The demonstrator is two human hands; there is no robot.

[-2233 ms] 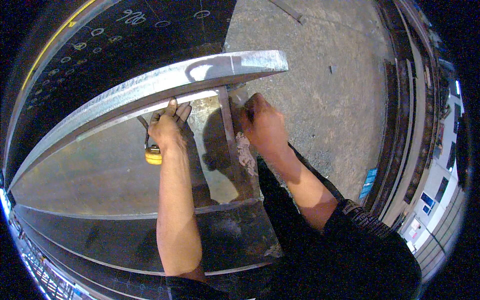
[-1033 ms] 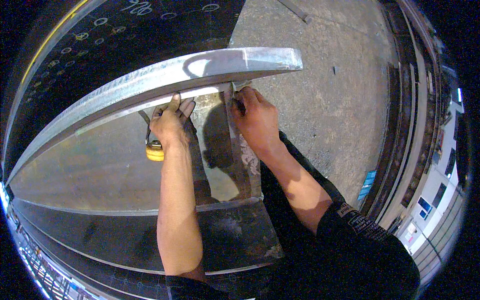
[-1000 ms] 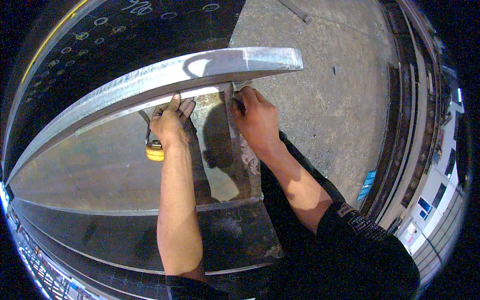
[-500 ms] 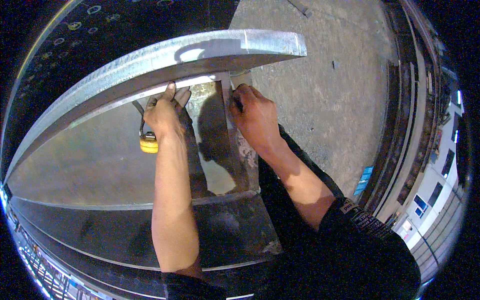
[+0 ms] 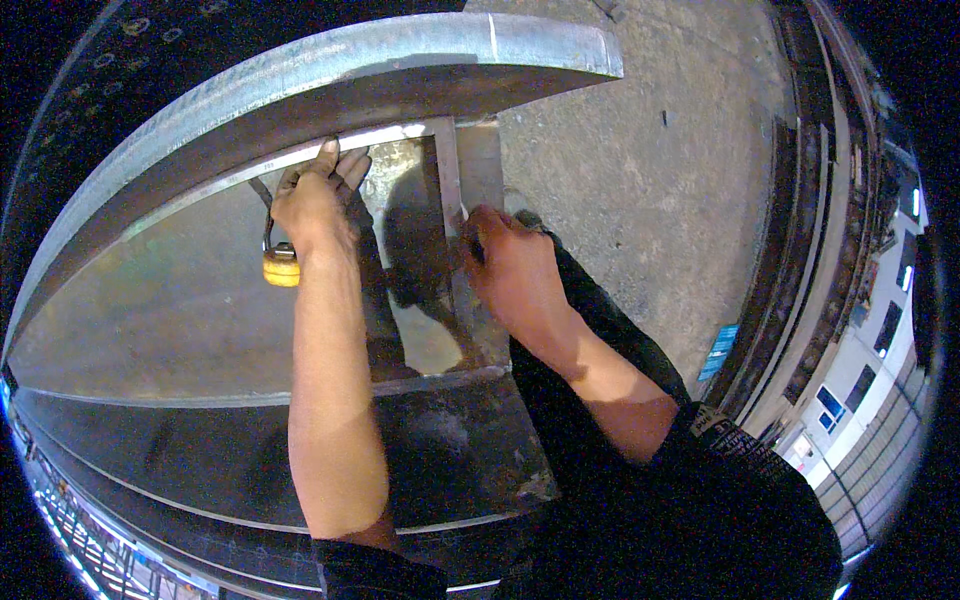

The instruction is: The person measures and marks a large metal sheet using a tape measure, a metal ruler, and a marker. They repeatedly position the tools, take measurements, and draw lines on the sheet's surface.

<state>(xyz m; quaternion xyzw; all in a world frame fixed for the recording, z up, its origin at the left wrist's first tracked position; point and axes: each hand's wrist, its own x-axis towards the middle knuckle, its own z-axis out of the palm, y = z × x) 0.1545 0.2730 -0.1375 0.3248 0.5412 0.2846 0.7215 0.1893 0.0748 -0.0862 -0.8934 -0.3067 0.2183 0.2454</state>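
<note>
An L-shaped steel square (image 5: 395,134) lies on the web of a large steel beam (image 5: 190,275), its bright arm along the inside of the thick flange (image 5: 330,45). My left hand (image 5: 318,200) is on that arm, thumb against it and some fingers stretched over the web. Beside this hand, a yellow tape measure (image 5: 281,268) hangs from a dark loop. My right hand (image 5: 510,255) is closed in a pinch by the square's other arm, near the beam's end. A thin white stick (image 5: 464,212) pokes out at its fingertips, mostly hidden.
Past the beam's end lies a rough concrete floor (image 5: 640,180), with long dark steel members (image 5: 800,260) on the right. A blue piece (image 5: 719,352) rests beside them. A dark steel surface (image 5: 90,100) rises at the far left. My shadow falls on the web.
My right hand has slid toward me along the square's arm, away from its corner. The left hand stays on the other arm. The whole view has shifted slightly.
</note>
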